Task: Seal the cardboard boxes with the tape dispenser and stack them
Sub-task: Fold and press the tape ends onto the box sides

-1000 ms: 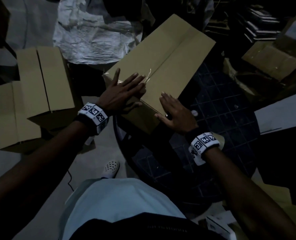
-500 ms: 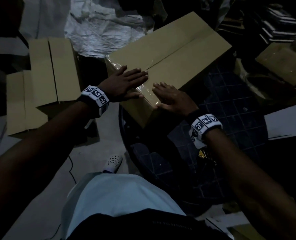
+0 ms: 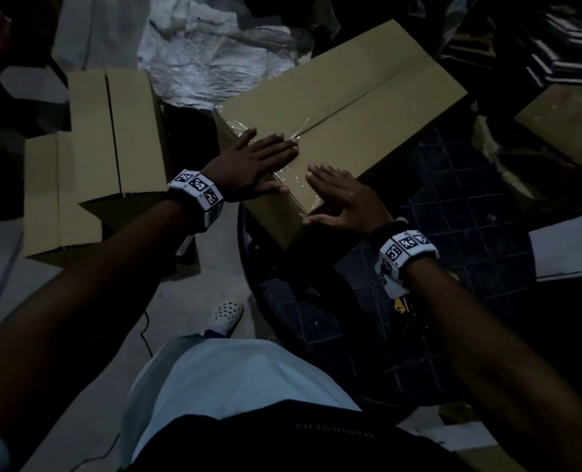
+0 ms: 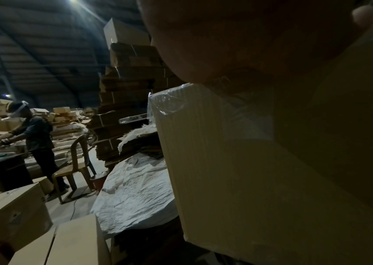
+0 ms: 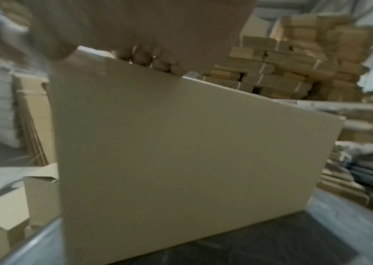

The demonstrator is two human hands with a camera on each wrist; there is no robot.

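A plain brown cardboard box point(image 3: 347, 107), long and rectangular with smooth faces, is sitting on a dark round tabletop point(image 3: 453, 199) patterned in a grid of squares. Its two top flaps are meeting along a centre seam, and clear, glossy, slightly wrinkled tape point(image 3: 282, 172) is lying over the near end of that seam and wrapping down the end face.

The left hand point(image 3: 252, 165) is lying flat, palm down, on the box top beside the near edge, fingers point(image 3: 276, 144) straight and close together, pressing on the tape. The right hand point(image 3: 344, 199) is resting over the near corner, fingers straight and slightly spread on the top, thumb lying along the edge; it is gripping nothing. Both wrists are wearing white bands printed with black square markers.

To the left, two more closed boxes point(image 3: 112, 137) are sitting lower down, one overlapping the other. Crumpled white sheeting point(image 3: 211, 52) is lying beyond the taped box. The floor point(image 3: 194, 287) is pale grey concrete. The room is dim, a large shed with a ribbed roof point(image 4: 33, 44), tall stacks of flattened cardboard point(image 4: 131, 89) and a plastic chair point(image 4: 76, 161). Another person point(image 4: 33, 136) is standing at a far bench.
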